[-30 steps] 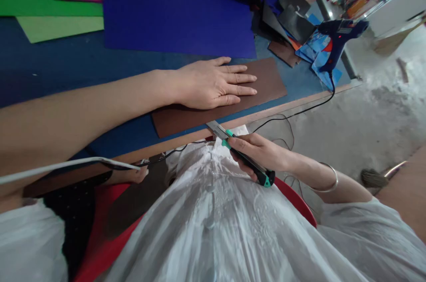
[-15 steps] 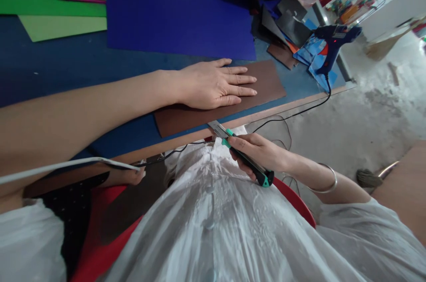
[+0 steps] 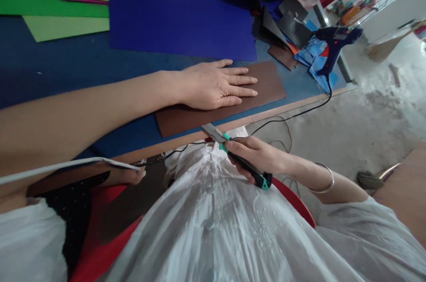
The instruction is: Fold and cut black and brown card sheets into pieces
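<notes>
My left hand lies flat, fingers stretched out, on a brown sheet that rests along the near edge of the blue table. My right hand is closed round a black and green utility knife. The knife's blade touches the near edge of the brown sheet, just below my left hand.
A large dark blue sheet lies behind the brown one. Green and striped sheets are at the far left. A blue glue gun stands at the right on scraps, its black cable hanging over the table edge.
My right hand has slid the knife a little to the left along the brown sheet's near edge. My left hand has stayed flat on the sheet.
</notes>
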The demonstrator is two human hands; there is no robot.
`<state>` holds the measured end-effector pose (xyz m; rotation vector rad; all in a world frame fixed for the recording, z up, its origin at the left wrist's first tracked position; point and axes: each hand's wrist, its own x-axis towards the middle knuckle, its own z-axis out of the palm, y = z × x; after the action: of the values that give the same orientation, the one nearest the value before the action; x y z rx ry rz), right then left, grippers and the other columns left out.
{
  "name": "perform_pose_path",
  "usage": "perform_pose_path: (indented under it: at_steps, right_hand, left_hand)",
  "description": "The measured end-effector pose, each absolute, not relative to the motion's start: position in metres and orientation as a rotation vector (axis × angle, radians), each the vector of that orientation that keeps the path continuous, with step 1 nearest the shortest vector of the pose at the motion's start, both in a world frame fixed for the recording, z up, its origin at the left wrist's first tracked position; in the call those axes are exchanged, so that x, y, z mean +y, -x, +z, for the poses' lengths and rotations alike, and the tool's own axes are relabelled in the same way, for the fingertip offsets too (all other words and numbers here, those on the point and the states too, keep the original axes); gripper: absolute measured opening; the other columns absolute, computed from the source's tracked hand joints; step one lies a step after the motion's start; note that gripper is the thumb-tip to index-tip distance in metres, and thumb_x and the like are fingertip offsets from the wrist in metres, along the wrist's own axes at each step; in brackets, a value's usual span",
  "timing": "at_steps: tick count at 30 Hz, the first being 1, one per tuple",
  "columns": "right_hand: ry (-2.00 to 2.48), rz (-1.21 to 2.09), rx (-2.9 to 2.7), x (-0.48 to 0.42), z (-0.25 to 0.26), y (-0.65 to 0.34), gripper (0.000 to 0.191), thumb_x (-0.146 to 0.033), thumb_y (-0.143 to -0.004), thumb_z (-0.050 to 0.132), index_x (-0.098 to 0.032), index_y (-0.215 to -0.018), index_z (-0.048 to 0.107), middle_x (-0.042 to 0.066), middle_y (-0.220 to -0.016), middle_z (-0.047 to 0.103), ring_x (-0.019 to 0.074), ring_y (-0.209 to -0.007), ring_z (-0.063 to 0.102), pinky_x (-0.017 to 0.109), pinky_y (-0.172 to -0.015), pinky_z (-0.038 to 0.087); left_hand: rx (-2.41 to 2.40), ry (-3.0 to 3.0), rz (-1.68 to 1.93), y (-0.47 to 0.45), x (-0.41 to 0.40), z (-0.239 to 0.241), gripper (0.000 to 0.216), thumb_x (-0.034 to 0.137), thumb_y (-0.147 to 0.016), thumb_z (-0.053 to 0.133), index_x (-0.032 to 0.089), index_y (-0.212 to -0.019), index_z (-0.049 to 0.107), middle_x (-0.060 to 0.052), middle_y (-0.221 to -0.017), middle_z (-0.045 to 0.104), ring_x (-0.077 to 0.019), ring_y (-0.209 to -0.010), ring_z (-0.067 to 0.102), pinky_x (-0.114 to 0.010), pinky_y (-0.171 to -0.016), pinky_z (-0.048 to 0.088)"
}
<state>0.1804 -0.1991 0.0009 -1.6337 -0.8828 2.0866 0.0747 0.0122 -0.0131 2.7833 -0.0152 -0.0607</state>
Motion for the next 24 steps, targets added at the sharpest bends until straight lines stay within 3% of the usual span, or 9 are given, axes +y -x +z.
perform_pose_path:
  at_steps: [7, 12, 15, 18, 24]
  right_hand:
    - [1.612, 2.112, -0.914, -0.197, 0.002, -0.183, 0.05, -0.062, -0.106, 0.047, -0.021, -0.077, 0.049, -0.006, -0.051, 0.055, 0.008, -0.038, 0.054, 0.018, -0.038, 0.045]
    - [1.637, 2.135, -0.894, -0.196, -0.002, -0.187, 0.051, -0.067, -0.103, 0.048, -0.021, -0.079, 0.05, -0.005, -0.053, 0.055, 0.0088, -0.039, 0.053, 0.019, -0.038, 0.047]
    - [1.634, 2.139, -0.891, -0.197, -0.005, -0.189, 0.053, -0.071, -0.1, 0.051, -0.021, -0.082, 0.052, -0.005, -0.056, 0.057, 0.0092, -0.041, 0.055, 0.02, -0.039, 0.048]
    - [1.613, 2.155, -0.89, -0.198, -0.007, -0.19, 0.054, -0.073, -0.099, 0.051, -0.021, -0.083, 0.052, -0.004, -0.056, 0.058, 0.0096, -0.041, 0.056, 0.02, -0.039, 0.049]
    - [1.603, 2.167, -0.884, -0.197, -0.008, -0.191, 0.053, -0.07, -0.1, 0.052, -0.021, -0.082, 0.053, -0.005, -0.056, 0.056, 0.0091, -0.042, 0.055, 0.02, -0.04, 0.05]
  left_hand:
    - [0.033, -2.757, -0.096, -0.075, 0.011, -0.013, 0.056, 0.046, -0.104, 0.038, 0.047, -0.16, 0.04, 0.016, -0.173, 0.032, -0.0317, -0.164, 0.022, -0.052, -0.133, 0.01]
    - [0.298, -2.713, 0.072, -0.07, 0.01, -0.008, 0.081, 0.068, -0.095, 0.049, 0.031, -0.165, 0.032, -0.002, -0.172, 0.038, -0.0388, -0.158, 0.032, -0.051, -0.131, 0.023]
    - [0.524, -2.708, 0.202, -0.069, 0.012, -0.008, 0.099, 0.078, -0.079, 0.067, 0.027, -0.159, 0.039, -0.01, -0.159, 0.052, -0.0447, -0.151, 0.04, -0.052, -0.125, 0.033]
    - [0.592, -2.72, 0.277, -0.073, 0.02, -0.016, 0.102, 0.082, -0.067, 0.076, 0.026, -0.148, 0.05, -0.012, -0.143, 0.062, -0.0479, -0.14, 0.052, -0.054, -0.117, 0.043]
    - [0.626, -2.711, 0.268, -0.08, 0.034, -0.023, 0.087, 0.082, -0.068, 0.075, 0.029, -0.136, 0.059, -0.006, -0.116, 0.075, -0.0385, -0.112, 0.071, -0.047, -0.096, 0.057]
